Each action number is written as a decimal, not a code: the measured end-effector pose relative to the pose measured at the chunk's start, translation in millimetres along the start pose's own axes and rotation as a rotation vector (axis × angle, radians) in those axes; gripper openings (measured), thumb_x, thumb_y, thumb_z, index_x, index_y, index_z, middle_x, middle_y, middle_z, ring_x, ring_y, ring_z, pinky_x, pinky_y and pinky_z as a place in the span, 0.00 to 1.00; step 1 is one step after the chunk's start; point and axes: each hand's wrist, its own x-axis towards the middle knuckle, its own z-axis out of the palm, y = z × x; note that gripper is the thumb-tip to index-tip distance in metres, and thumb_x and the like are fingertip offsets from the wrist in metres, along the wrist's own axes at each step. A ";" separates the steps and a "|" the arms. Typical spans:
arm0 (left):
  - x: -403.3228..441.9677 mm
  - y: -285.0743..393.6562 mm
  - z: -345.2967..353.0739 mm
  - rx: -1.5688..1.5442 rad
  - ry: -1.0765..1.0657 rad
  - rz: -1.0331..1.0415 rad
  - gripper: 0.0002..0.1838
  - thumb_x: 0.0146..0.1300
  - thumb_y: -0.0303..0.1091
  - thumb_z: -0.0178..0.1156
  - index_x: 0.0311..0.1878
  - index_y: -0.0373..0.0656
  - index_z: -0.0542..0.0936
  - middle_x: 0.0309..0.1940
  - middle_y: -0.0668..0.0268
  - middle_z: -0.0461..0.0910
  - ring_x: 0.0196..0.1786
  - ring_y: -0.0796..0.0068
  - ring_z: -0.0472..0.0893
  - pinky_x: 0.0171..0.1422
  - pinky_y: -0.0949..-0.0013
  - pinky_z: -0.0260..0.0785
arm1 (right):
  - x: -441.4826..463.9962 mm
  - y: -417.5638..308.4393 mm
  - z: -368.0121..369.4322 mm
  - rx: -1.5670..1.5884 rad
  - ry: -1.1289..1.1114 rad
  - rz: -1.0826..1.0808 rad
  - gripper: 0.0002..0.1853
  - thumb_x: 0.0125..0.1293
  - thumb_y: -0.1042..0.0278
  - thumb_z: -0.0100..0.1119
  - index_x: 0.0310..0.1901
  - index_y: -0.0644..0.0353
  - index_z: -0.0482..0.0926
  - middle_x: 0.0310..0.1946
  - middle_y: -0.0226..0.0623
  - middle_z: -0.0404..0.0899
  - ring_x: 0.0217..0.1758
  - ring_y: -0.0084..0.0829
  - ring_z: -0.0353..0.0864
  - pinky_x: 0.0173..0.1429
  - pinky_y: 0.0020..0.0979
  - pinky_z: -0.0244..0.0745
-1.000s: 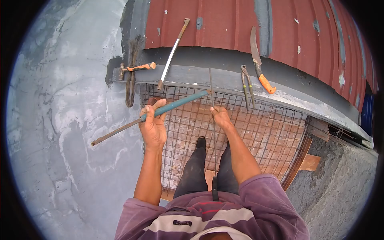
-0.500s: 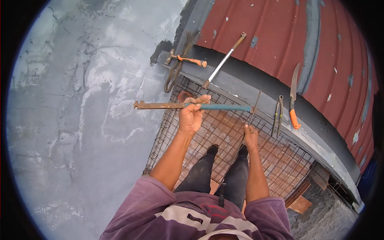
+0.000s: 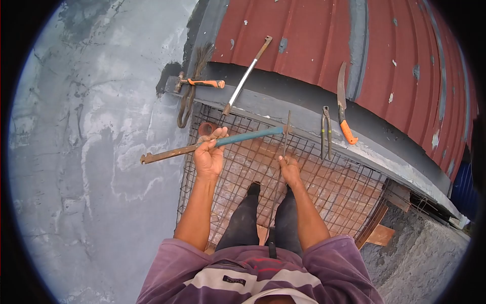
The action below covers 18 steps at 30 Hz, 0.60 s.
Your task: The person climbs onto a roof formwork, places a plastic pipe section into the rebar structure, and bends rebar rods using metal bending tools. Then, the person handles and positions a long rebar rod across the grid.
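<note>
Roof: the ribbed red metal roof [image 3: 293, 30] borders the grey concrete ledge [image 3: 263, 107], apparently a handy shelf within reach.
Mesh: the rusty steel-bar grid [image 3: 329, 177] spreads below both hands.
Blue-sleeved bar: the long rusty steel bar with a blue sleeve [image 3: 248, 137] slants above the mesh, its blue end at or just beside the rod; contact is unclear.
Rod: the thin dark steel rod [image 3: 288, 124] points up from the right hand, seemingly steadied.
Resting tools: the silver-and-rust bar [image 3: 247, 77] and orange-handled curved saw [image 3: 346, 104] reach from ledge to roof, probably for stability; the green-banded pincers [image 3: 326, 131] and orange-handled hammer [image 3: 202, 82] lie on the ledge side.
Left hand: the left hand [image 3: 208, 159] curls loosely around the bar near mid-length, likely for balance.
Right hand: the right hand [image 3: 290, 171] is closed, pinching the rod.
</note>
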 end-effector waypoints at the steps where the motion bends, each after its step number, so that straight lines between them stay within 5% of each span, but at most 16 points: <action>1: 0.9 0.7 -0.5 -0.008 0.036 -0.004 0.11 0.60 0.13 0.51 0.37 0.42 0.77 0.52 0.43 0.86 0.66 0.40 0.81 0.76 0.38 0.71 | -1.4 1.3 1.3 0.013 0.006 0.011 0.22 0.79 0.54 0.57 0.31 0.64 0.83 0.22 0.40 0.80 0.28 0.34 0.81 0.38 0.40 0.75; 6: 6.4 5.9 -3.0 -0.031 0.127 -0.023 0.07 0.65 0.15 0.49 0.38 0.39 0.72 0.55 0.38 0.82 0.69 0.34 0.77 0.78 0.32 0.67 | -1.8 -4.0 -2.1 -0.024 -0.017 0.009 0.21 0.78 0.54 0.58 0.35 0.65 0.82 0.25 0.43 0.85 0.31 0.39 0.85 0.39 0.42 0.76; 9: 9.0 6.3 -7.8 -0.040 0.139 -0.026 0.06 0.65 0.15 0.49 0.39 0.38 0.69 0.54 0.38 0.82 0.68 0.32 0.77 0.78 0.29 0.66 | 1.2 3.8 2.0 0.074 -0.037 0.030 0.18 0.79 0.58 0.59 0.36 0.65 0.84 0.24 0.34 0.80 0.28 0.25 0.77 0.36 0.35 0.72; 12: 10.2 8.6 -10.0 -0.043 0.183 -0.036 0.07 0.64 0.16 0.50 0.39 0.39 0.71 0.53 0.39 0.84 0.67 0.32 0.78 0.77 0.29 0.67 | 2.5 6.1 3.9 0.085 -0.044 0.046 0.18 0.80 0.59 0.58 0.38 0.66 0.84 0.24 0.34 0.82 0.29 0.26 0.78 0.36 0.35 0.73; 15: 10.2 11.3 -10.6 -0.054 0.193 -0.053 0.05 0.66 0.16 0.51 0.40 0.38 0.70 0.53 0.37 0.83 0.67 0.31 0.78 0.77 0.28 0.66 | 3.9 8.6 3.8 0.068 -0.054 0.057 0.20 0.78 0.55 0.57 0.35 0.65 0.82 0.26 0.44 0.85 0.33 0.42 0.86 0.43 0.45 0.77; 18: 11.1 11.8 -13.6 -0.039 0.194 -0.068 0.04 0.67 0.18 0.52 0.41 0.37 0.70 0.53 0.37 0.83 0.67 0.31 0.78 0.77 0.28 0.67 | 0.6 -1.4 -0.5 0.021 -0.053 0.035 0.18 0.80 0.59 0.56 0.39 0.67 0.84 0.25 0.37 0.84 0.29 0.28 0.80 0.37 0.36 0.75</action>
